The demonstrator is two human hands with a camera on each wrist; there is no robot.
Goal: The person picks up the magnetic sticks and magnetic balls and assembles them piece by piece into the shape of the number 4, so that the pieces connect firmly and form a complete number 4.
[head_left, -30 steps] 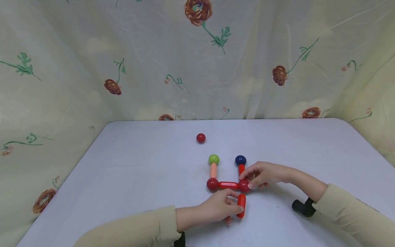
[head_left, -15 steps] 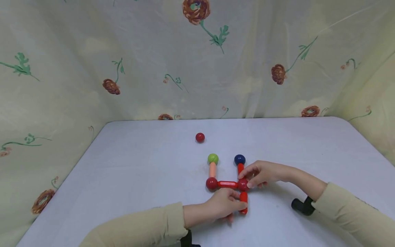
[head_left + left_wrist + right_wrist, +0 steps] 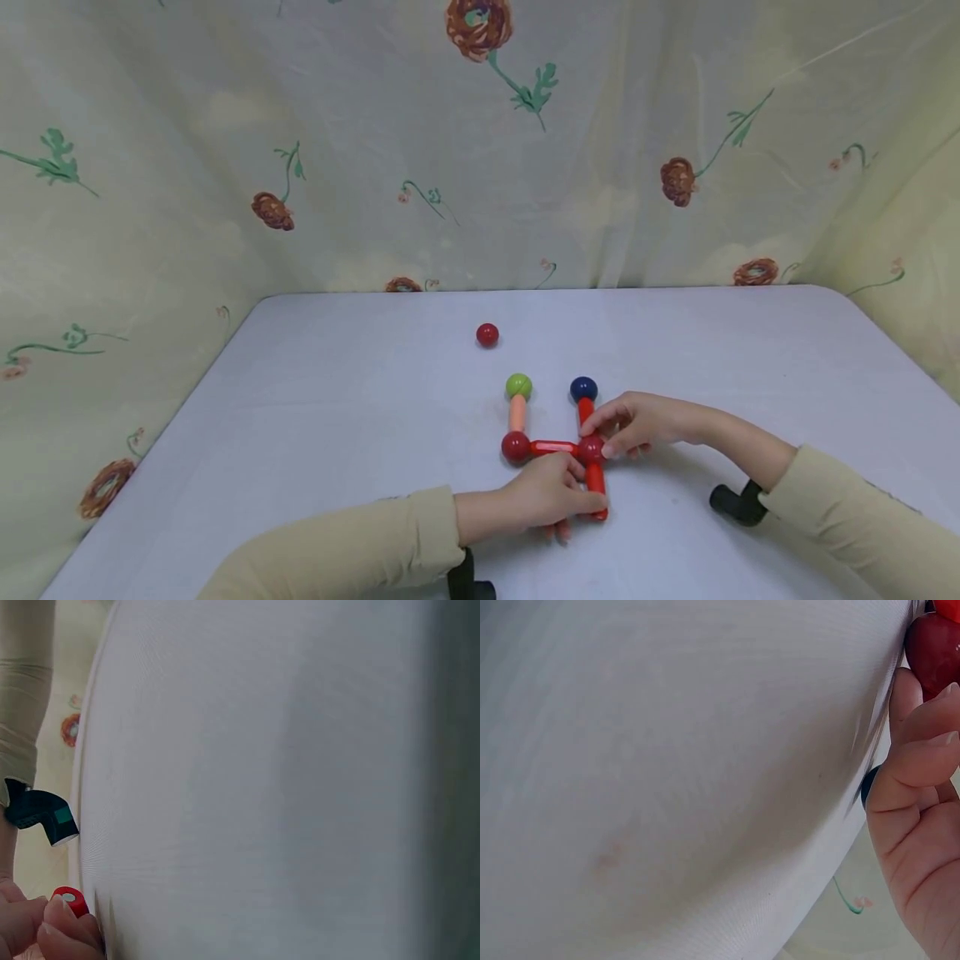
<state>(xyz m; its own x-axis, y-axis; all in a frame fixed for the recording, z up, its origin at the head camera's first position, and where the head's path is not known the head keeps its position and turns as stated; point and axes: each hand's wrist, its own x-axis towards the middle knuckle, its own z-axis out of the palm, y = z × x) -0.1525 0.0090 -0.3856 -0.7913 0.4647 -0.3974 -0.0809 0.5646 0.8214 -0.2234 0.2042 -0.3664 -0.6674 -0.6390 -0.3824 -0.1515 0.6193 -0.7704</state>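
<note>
My left hand [image 3: 546,493] pinches a short red rod [image 3: 597,483] whose far end meets the right-hand dark red ball [image 3: 592,449]. In the left wrist view a pale disc shows in the end of the red rod [image 3: 70,898]. My right hand [image 3: 637,423] grips that dark red ball between thumb and fingers; the right wrist view shows the ball [image 3: 935,652] at the fingertips. From it, another red rod [image 3: 586,410] runs back to a dark blue ball [image 3: 583,388]. A red crossbar rod [image 3: 553,447] leads left to a second dark red ball [image 3: 516,447].
A peach rod [image 3: 517,414] joins the left dark red ball to a green ball [image 3: 519,386]. One loose red ball [image 3: 487,335] lies farther back on the white table [image 3: 360,375]. A flowered curtain [image 3: 337,167] hangs behind the table.
My left hand has moved slightly right and brought the red rod's far end against the right-hand dark red ball. My right hand has kept its grip on that ball in place.
</note>
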